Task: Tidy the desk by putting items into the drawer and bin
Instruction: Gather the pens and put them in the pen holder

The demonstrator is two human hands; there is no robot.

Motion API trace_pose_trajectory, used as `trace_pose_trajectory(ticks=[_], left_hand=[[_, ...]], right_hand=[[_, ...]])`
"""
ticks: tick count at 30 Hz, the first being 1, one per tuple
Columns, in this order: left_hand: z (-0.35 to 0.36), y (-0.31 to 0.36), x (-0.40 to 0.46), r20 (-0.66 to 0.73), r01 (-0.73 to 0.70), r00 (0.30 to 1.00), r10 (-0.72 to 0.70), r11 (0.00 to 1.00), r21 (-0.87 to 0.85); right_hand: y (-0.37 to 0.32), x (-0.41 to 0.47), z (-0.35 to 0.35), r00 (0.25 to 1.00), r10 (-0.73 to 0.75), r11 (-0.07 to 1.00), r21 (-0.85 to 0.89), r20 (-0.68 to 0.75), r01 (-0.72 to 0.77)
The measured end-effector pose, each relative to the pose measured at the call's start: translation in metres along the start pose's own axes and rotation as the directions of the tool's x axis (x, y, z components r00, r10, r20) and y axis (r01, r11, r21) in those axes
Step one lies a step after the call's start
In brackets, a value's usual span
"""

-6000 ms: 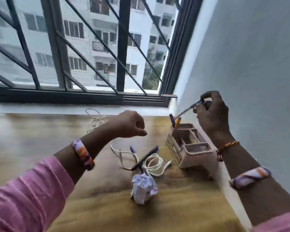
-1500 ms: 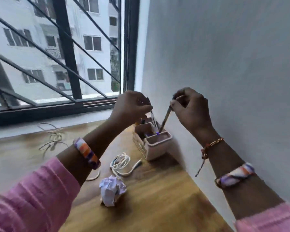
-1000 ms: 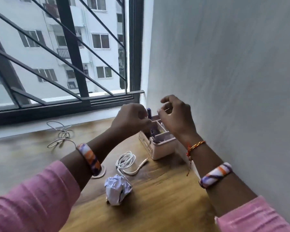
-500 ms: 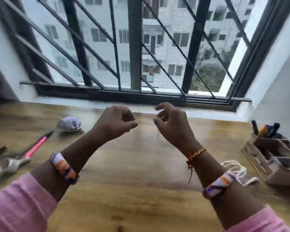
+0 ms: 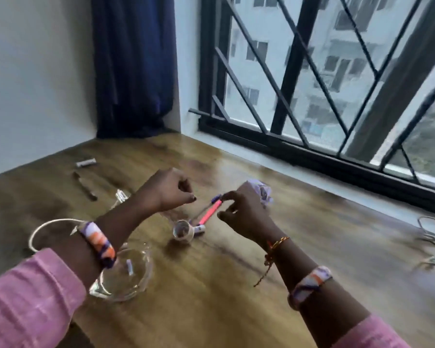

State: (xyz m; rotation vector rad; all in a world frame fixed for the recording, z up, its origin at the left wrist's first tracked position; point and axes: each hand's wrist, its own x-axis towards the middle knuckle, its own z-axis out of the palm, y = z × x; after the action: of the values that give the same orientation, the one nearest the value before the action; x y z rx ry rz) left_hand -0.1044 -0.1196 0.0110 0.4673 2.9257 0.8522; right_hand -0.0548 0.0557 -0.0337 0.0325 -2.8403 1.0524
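Observation:
A pink pen (image 5: 209, 213) with a purple cap lies slanted on the wooden desk (image 5: 211, 285). My right hand (image 5: 244, 212) pinches its capped far end between thumb and forefinger, while its near end rests beside a small round cup (image 5: 183, 231). My left hand (image 5: 166, 190) hovers just left of the pen, fingers curled with nothing in them. A crumpled paper ball (image 5: 263, 192) sits behind my right hand, partly hidden by it.
A clear glass bowl (image 5: 128, 277) stands under my left forearm, with a white cable loop (image 5: 42, 231) to its left. A dark pen (image 5: 84, 189), a small silver item (image 5: 86, 162) and a clear wrapper (image 5: 121, 196) lie further left. Tangled cable (image 5: 432, 237) lies far right, by the window.
The view has swung from the organiser at the right wall to the desk's left part. Both hands moved there, and my right hand has closed on the pink pen's end.

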Motion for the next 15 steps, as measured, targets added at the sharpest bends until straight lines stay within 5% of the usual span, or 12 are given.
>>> trace_pose_trajectory(ticks=[10,15], left_hand=[[0.061,-0.011,0.051,0.151,0.052,0.985,-0.086,0.974,0.220],[0.061,-0.003,0.057,0.165,0.009,0.985,-0.055,0.964,0.265]], right_hand=[[0.009,0.043,0.048,0.991,0.132,0.925,-0.360,0.014,-0.119],[0.026,0.036,0.034,0.977,0.205,0.919,-0.332,-0.057,-0.212]])
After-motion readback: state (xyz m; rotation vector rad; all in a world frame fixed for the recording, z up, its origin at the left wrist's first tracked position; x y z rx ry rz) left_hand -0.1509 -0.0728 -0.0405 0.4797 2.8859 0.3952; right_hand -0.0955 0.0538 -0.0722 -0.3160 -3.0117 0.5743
